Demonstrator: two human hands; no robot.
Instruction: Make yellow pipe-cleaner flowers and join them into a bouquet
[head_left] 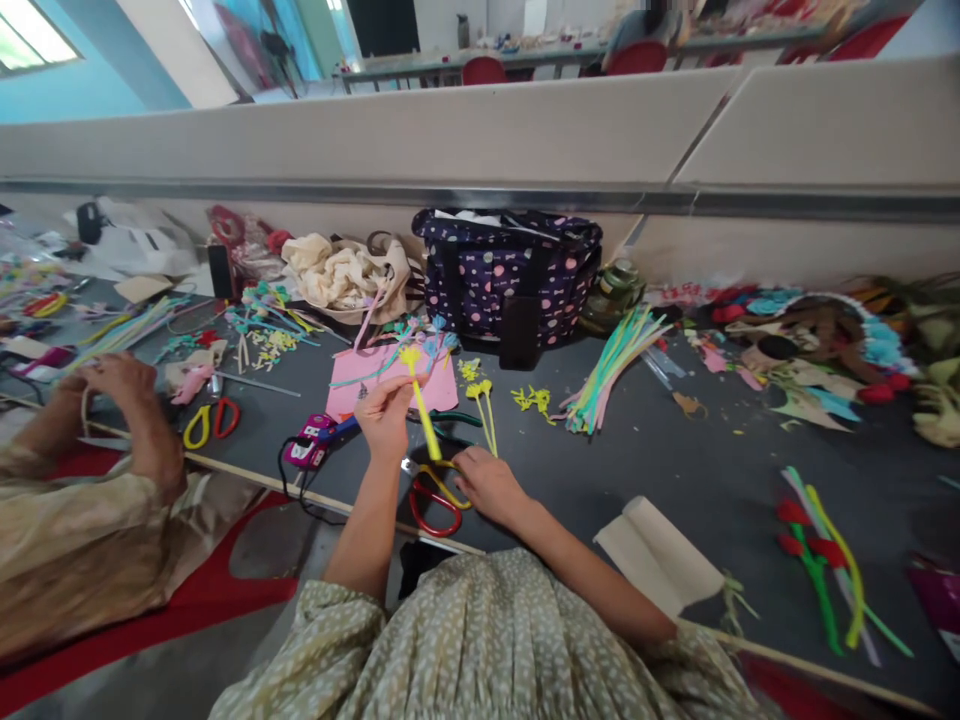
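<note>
Bag (480,265) behind scissors (435,531), stem bundle (611,372) — at right

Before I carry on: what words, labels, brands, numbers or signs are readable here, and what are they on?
No text reads clearly.
Purple device: pale markings, too small and blurred to read.
Pink sheet: a small dark mark; I can't tell whether it is lettering.
Purple item at the right edge: cut off and blurred, nothing legible.
Yellow stem in the left hand: no lettering visible.
</note>
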